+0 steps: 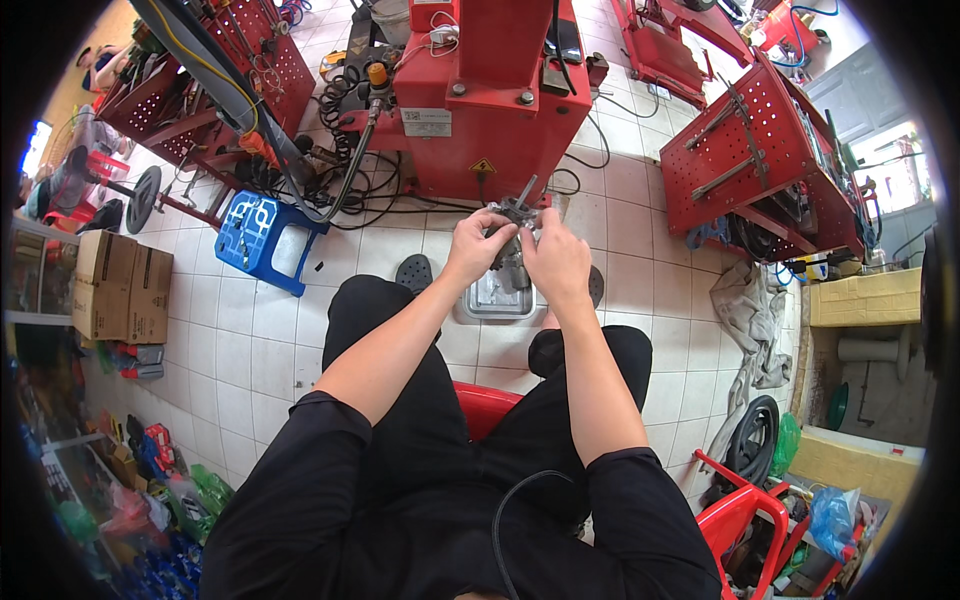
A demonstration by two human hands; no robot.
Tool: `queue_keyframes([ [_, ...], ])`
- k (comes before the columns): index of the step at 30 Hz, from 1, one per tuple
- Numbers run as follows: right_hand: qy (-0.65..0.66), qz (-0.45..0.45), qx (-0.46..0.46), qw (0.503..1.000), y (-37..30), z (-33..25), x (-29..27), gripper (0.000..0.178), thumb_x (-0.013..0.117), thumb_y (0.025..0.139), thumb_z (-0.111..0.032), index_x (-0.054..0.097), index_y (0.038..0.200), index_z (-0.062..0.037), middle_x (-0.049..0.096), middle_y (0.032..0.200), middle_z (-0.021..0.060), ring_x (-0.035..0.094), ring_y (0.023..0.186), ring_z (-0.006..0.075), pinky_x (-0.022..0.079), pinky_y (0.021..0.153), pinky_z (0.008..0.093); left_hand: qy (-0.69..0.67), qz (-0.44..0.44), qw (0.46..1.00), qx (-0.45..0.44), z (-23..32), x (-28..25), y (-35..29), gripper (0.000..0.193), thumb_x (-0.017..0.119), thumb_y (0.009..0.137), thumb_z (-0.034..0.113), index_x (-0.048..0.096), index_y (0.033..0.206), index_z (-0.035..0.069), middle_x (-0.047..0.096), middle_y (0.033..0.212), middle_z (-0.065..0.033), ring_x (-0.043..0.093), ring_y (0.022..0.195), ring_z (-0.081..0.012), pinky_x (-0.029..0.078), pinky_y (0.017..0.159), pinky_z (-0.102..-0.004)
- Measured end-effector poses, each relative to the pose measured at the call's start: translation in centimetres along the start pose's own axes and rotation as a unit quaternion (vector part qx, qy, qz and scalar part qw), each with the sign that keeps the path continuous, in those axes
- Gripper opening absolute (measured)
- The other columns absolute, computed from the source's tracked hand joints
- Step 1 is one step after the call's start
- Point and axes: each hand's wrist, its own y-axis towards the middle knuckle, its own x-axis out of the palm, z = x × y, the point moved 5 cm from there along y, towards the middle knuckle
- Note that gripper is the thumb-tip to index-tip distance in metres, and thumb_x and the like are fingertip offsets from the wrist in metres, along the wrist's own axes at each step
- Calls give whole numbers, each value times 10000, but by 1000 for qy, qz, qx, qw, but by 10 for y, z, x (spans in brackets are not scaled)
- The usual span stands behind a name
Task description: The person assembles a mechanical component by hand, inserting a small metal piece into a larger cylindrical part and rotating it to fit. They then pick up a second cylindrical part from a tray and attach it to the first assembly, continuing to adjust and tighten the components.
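The metal part (pixel 514 262) sits between the two hands, above a tray (pixel 500 314) on the floor (pixel 455 345). The left hand (pixel 472 246) pinches its upper left side; the right hand (pixel 560 256) grips its right, fingers (pixel 531 240) curled. Its lower end hangs below the fingers.
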Motion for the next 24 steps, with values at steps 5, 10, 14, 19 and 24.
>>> queue_keyframes([
  [5,-46,-69,24,996,1,6,8,261,552,865,-304,577,892,-45,660,754,148,637,671,332,447,661,456,-1,-1,1000,8,-2,-1,0,180,674,792,122,678,846,-50,613,855,-76,565,758,-135,441,680,-264],
  [10,2,4,-19,1000,0,1,1,258,561,858,-299,574,893,-43,657,743,144,636,671,331,447,664,452,-6,-2,1000,19,0,1,0,183,675,795,124,677,849,-50,612,852,-81,565,762,-138,442,683,-268],
  [14,-58,-64,20,996,2,6,8,246,578,846,-286,562,872,-42,653,732,138,635,675,332,444,666,454,5,-2,1000,18,-1,0,0,185,677,795,128,677,850,-49,611,850,-78,563,762,-137,441,682,-268],
  [19,-7,-22,3,1000,0,2,1,248,578,843,-287,559,876,-42,654,741,139,636,689,333,445,669,449,-15,-2,1000,6,-4,1,1,184,679,794,128,678,849,-48,610,847,-72,562,764,-136,440,684,-266],
  [24,-38,-55,10,998,2,1,5,237,579,842,-277,547,890,-47,656,747,135,639,709,330,446,671,437,-4,-1,1000,13,-1,-1,0,180,674,794,123,677,848,-48,609,844,-72,561,756,-136,438,678,-267],
])
